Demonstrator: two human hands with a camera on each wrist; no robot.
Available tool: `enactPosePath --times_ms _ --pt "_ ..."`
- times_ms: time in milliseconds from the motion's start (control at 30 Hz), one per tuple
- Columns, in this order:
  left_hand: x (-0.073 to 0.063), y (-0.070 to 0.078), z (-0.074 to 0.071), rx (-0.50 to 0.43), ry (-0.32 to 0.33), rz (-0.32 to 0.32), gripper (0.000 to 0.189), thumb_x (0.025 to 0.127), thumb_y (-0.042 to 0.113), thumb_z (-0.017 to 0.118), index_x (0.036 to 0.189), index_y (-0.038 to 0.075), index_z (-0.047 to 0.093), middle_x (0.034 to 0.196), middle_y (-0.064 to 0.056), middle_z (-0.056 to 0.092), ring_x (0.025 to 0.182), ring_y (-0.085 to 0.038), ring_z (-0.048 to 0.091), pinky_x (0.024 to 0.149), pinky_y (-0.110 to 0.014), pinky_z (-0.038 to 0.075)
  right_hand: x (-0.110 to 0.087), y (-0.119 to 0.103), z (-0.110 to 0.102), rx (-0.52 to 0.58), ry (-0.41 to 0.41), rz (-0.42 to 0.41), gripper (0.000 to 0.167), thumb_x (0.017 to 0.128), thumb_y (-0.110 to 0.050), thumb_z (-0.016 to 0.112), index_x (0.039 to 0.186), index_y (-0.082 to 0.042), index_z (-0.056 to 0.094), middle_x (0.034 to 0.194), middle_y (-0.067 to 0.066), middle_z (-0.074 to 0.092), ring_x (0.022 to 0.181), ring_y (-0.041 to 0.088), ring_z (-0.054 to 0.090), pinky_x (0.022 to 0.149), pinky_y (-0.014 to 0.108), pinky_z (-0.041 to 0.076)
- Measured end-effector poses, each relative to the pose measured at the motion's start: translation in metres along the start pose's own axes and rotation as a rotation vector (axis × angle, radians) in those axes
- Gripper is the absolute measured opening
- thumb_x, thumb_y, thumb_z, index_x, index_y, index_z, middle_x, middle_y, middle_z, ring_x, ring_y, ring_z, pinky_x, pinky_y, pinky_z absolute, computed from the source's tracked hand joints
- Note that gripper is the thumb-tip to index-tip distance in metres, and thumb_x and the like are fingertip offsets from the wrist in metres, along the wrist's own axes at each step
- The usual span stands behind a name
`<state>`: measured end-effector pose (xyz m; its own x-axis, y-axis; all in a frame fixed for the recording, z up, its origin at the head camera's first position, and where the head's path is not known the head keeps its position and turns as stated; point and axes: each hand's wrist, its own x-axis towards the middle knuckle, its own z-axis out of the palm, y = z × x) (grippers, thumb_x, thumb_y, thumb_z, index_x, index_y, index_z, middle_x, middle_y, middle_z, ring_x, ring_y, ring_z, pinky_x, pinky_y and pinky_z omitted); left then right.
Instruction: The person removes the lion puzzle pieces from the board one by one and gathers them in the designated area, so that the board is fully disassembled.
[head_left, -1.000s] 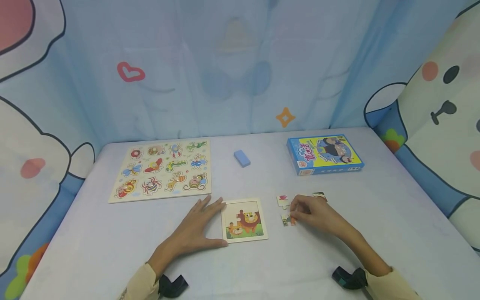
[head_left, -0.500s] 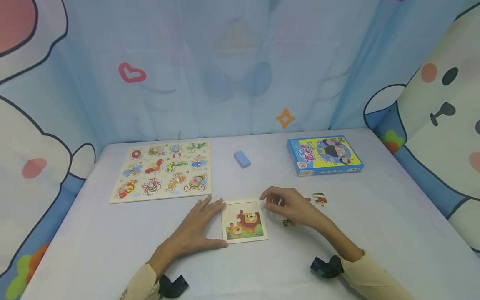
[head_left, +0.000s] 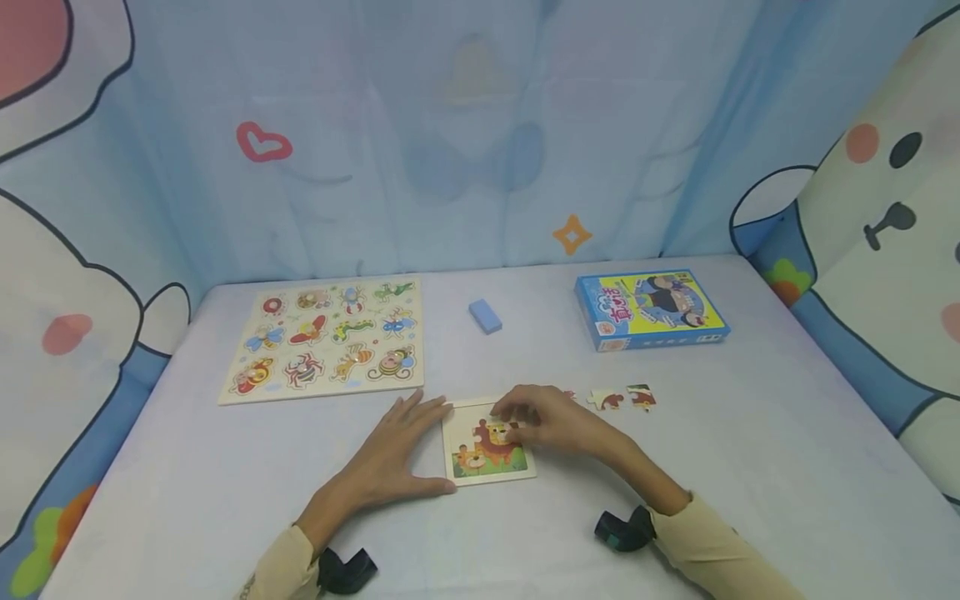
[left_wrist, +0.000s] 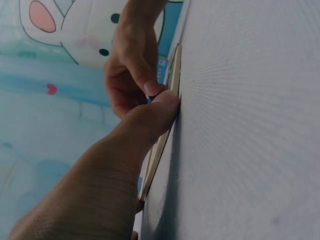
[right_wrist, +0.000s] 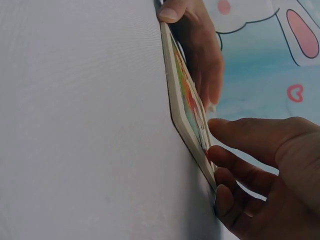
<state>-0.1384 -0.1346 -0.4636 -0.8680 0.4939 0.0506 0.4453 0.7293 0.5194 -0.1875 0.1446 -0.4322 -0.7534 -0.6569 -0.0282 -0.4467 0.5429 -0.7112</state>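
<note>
A small square wooden puzzle tray lies on the table, partly filled with lion pieces; its upper part shows bare wood. My left hand rests along the tray's left side, fingers spread, with the thumb at the near corner, as the left wrist view shows on the tray's edge. Over the tray's right side, my right hand pinches a small puzzle piece, mostly hidden by the fingertips. Loose puzzle pieces lie just beyond the right hand, one partly behind it.
A large wooden insect puzzle board lies at the back left. Behind the tray sits a blue block, and a blue and yellow box stands at the back right. A printed curtain hangs behind the table.
My right hand has moved left from the loose pieces to over the tray's right side, fingertips carrying a small piece. The left hand and the tray have stayed put.
</note>
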Motion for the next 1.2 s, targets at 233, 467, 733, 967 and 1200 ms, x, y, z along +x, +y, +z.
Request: enactPosePath --times_ms 233,467,733,967,1200 --pt "0.0009 0.0005 -0.0003 -0.003 -0.008 -0.005 0.097 0.069 0.071 0.068 0.149 0.028 0.033 0.156 0.008 0.029 0.148 -0.019 0.008 0.121 -0.042 0.005 0.0012 0.0002 0.0037 -0.059 -0.046 -0.013 0.035 0.087 -0.019 0.071 0.121 -0.017 0.065 0.104 -0.009 0.061 0.092 0.010 0.053 0.084 0.031 0.048" --pt "0.0010 0.0003 -0.0004 -0.004 -0.013 -0.016 0.097 0.069 0.071 0.068 0.149 0.029 0.033 0.156 0.009 0.028 0.148 -0.019 0.007 0.121 -0.043 0.006 0.0032 -0.0012 0.0063 -0.131 -0.045 -0.004 0.034 0.087 -0.018 0.070 0.121 -0.020 0.066 0.100 -0.009 0.059 0.090 0.010 0.050 0.079 0.028 0.047" --pt "0.0006 0.0010 -0.0005 0.004 0.018 0.014 0.096 0.069 0.069 0.069 0.148 0.025 0.037 0.155 0.005 0.033 0.148 -0.023 0.012 0.120 -0.046 0.010 0.0044 -0.0045 0.0060 -0.165 -0.057 -0.040 0.035 0.088 -0.014 0.068 0.122 -0.019 0.067 0.098 -0.008 0.057 0.088 0.011 0.047 0.076 0.026 0.045" --pt "0.0013 -0.0010 0.0009 0.016 0.002 -0.003 0.097 0.069 0.072 0.068 0.149 0.028 0.034 0.155 0.009 0.030 0.148 -0.019 0.009 0.121 -0.043 0.007 0.0037 -0.0053 0.0052 -0.164 -0.074 -0.028 0.033 0.087 -0.014 0.068 0.120 -0.020 0.066 0.091 -0.009 0.054 0.087 0.011 0.045 0.075 0.027 0.044" --pt "0.0013 -0.0014 0.0007 0.018 -0.008 -0.007 0.097 0.069 0.072 0.067 0.149 0.028 0.034 0.156 0.009 0.029 0.148 -0.019 0.008 0.121 -0.042 0.006 0.0035 -0.0068 0.0046 -0.167 -0.085 -0.023 0.036 0.088 -0.014 0.068 0.123 -0.020 0.064 0.091 -0.009 0.053 0.087 0.011 0.045 0.076 0.027 0.043"
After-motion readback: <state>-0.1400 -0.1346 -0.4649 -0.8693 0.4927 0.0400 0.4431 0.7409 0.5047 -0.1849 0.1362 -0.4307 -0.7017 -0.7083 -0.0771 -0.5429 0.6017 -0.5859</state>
